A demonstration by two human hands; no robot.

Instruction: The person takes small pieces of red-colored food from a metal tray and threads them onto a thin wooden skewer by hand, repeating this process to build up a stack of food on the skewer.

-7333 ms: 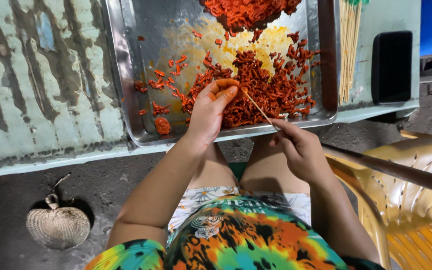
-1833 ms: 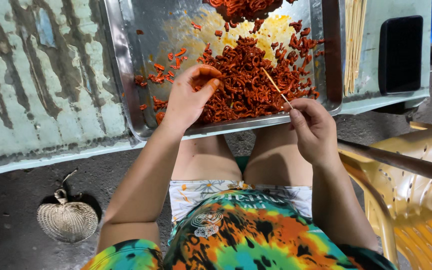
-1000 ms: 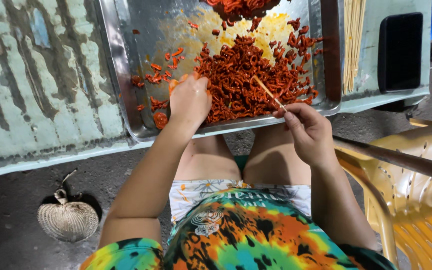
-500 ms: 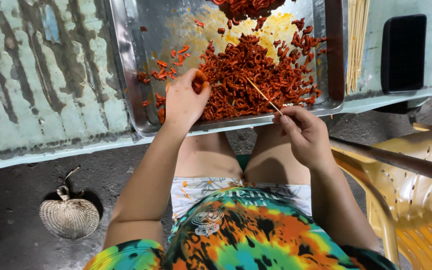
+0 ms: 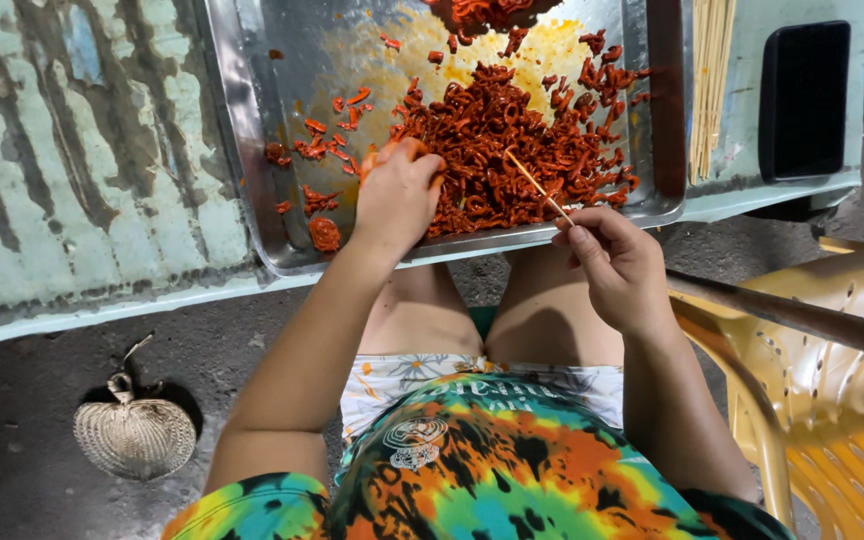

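Lying on the ground left of the shiny metal tray [image 5: 252,180], a woven straw fan [image 5: 135,437], left hand [image 5: 397,195] fingers curled into red marinated meat strips [image 5: 512,150] in the tray, right hand [image 5: 620,262] pinching a thin wooden skewer [image 5: 537,186] over the tray's near edge, yellow plastic chair [image 5: 832,400] right of it.

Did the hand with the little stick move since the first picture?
Yes. The right hand with the skewer now sits closer to the metal tray's front edge, its fingers just below the rim, with the stick's tip over the red pieces.
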